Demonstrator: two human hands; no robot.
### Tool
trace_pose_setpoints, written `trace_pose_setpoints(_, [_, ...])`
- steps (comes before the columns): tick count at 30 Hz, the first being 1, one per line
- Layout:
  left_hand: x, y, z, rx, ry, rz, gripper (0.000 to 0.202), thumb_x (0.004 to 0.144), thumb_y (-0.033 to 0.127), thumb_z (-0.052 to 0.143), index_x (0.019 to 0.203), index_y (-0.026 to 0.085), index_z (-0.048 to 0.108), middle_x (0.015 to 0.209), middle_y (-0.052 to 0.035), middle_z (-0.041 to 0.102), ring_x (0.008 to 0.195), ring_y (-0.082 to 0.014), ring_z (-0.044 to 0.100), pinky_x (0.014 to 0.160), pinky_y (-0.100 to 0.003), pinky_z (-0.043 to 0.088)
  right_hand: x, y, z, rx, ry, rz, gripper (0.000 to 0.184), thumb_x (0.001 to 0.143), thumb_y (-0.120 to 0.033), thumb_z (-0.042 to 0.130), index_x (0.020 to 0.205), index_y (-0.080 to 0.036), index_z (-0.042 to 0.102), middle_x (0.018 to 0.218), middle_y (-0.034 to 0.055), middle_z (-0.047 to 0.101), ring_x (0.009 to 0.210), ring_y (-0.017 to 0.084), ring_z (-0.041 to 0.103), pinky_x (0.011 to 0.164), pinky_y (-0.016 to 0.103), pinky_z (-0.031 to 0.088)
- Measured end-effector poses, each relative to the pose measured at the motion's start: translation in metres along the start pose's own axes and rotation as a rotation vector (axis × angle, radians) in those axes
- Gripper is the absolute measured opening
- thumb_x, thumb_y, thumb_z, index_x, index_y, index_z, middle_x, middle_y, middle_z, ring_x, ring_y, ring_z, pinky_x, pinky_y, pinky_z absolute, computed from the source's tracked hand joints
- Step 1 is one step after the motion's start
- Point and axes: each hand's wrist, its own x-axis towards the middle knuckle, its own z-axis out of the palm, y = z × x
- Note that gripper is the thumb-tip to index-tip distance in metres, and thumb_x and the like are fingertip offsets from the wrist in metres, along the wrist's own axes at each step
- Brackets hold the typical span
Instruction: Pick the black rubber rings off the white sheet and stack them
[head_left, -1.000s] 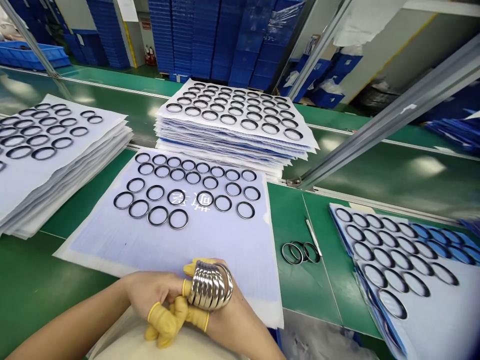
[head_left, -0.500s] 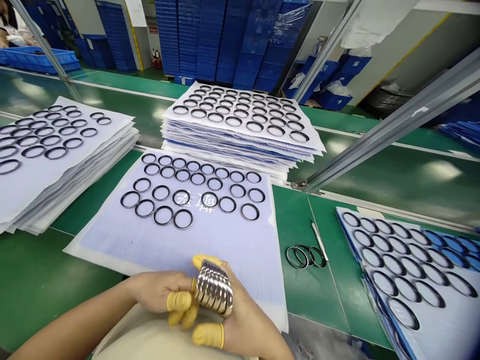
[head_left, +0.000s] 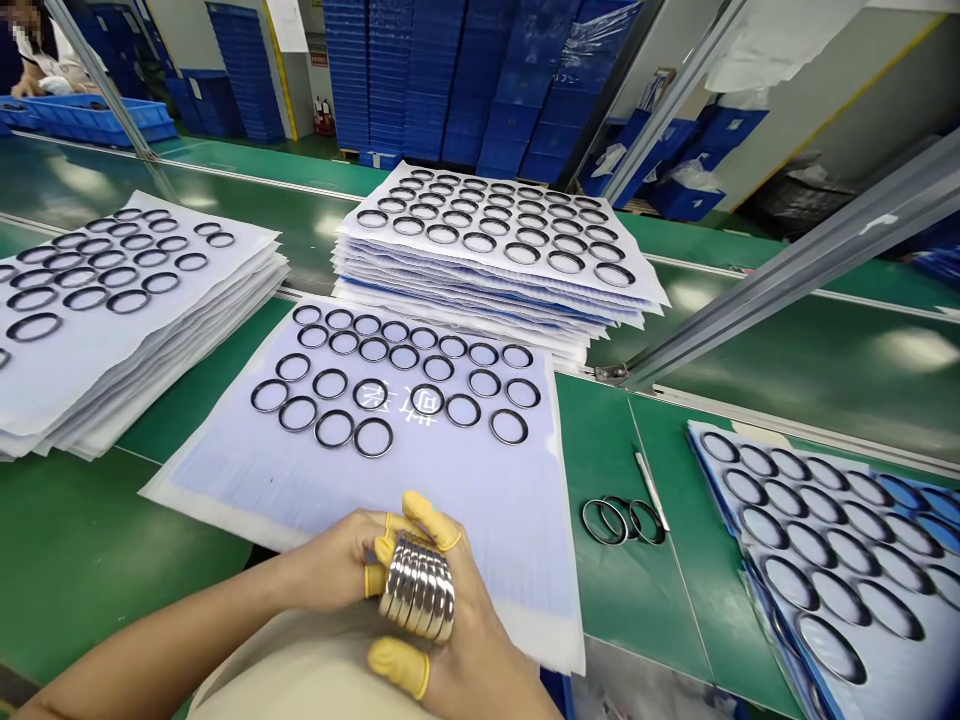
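The shiny metal rings (head_left: 417, 588) stand on edge in a tight row, and your grip is closed on them: your left hand (head_left: 334, 562) and right hand (head_left: 480, 650) press in from both sides, with yellow finger cots (head_left: 397, 668) covering your fingertips. It's hard to tell which fingers carry the load. The row sits over the near part of the white sheet (head_left: 480, 540), which lies on the green surface (head_left: 645, 600). Farther up that sheet, dark-rimmed rings (head_left: 373, 437) lie flat in neat rows, apart from one another, and the part nearest your hands is bare. This looks like the laying-out step, with the sheet part filled, so the next move calls for freeing one ring from the row and setting it flat in the next open spot. Beyond the sheet stands a tall pile of ring-filled sheets (head_left: 480, 300), and another pile (head_left: 90, 370) lies to your left. To your right are a blue-edged sheet of rings (head_left: 840, 640), three loose rings (head_left: 615, 522) and a slim pen-like tool (head_left: 651, 490). Blue crates (head_left: 420, 70) are stacked in the background.
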Motion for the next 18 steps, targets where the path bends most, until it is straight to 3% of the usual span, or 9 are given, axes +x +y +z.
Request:
trace_pose_setpoints(4, [-0.003,0.004,-0.003,0.176,0.049,0.156,0.015,0.087,0.016,0.053,0.082,0.015,0.067,0.092,-0.0071,0.066,0.086,-0.0161,0.063,0.079,-0.026,0.050,-0.003,0.004,0.007,0.028,0.045,-0.033,0.097,0.080,-0.045,0.067,0.148,-0.022,0.001,0.145,0.0157,0.029,0.136,0.030,0.032,0.109,0.046,0.032])
trace_pose_setpoints(6, [-0.003,0.005,-0.004,0.225,0.091,0.222,0.015,0.089,0.017,0.052,0.085,0.016,0.067,0.094,-0.0074,0.067,0.089,-0.0163,0.063,0.080,-0.026,0.050,-0.003,0.004,0.009,0.110,0.063,-0.039,0.085,0.083,-0.051,0.060,0.148,-0.023,0.013,0.146,0.0138,0.034,0.135,0.030,0.035,0.110,0.046,0.030])
trace_pose_setpoints(8, [-0.004,0.004,-0.006,0.277,0.147,0.277,0.016,0.090,0.018,0.052,0.084,0.016,0.067,0.094,-0.0072,0.067,0.088,-0.0158,0.063,0.079,-0.026,0.050,-0.002,0.002,0.010,0.198,0.055,-0.044,0.068,0.084,-0.053,0.058,0.140,-0.022,0.035,0.141,0.0127,0.044,0.132,0.029,0.041,0.111,0.046,0.030])
trace_pose_setpoints(11, [-0.003,0.000,-0.007,0.405,0.234,0.401,0.018,0.091,0.018,0.050,0.084,0.017,0.066,0.094,-0.0077,0.068,0.083,-0.0149,0.061,0.077,-0.026,0.050,0.000,0.002,0.012,0.303,0.058,-0.029,0.039,0.083,-0.050,0.061,0.111,-0.024,0.063,0.138,0.0102,0.050,0.130,0.029,0.043,0.110,0.046,0.031])
trace_pose_setpoints(14, [-0.003,-0.004,-0.007,0.529,0.298,0.554,0.018,0.092,0.016,0.048,0.088,0.017,0.065,0.095,-0.0095,0.068,0.079,-0.0149,0.059,0.075,-0.028,0.048,0.002,0.005,0.013,0.369,0.088,0.013,0.026,0.081,-0.047,0.065,0.092,-0.024,0.069,0.135,0.0087,0.052,0.127,0.029,0.046,0.106,0.043,0.036])
trace_pose_setpoints(18, [-0.002,-0.004,-0.010,0.660,0.291,0.628,0.018,0.092,0.014,0.045,0.093,0.016,0.063,0.093,-0.0107,0.068,0.075,-0.0154,0.059,0.072,-0.031,0.047,0.005,0.005,0.011,0.456,0.002,0.062,0.028,0.078,-0.046,0.068,0.092,-0.022,0.070,0.101,0.0073,0.068,0.094,0.025,0.062,0.083,0.036,0.052])
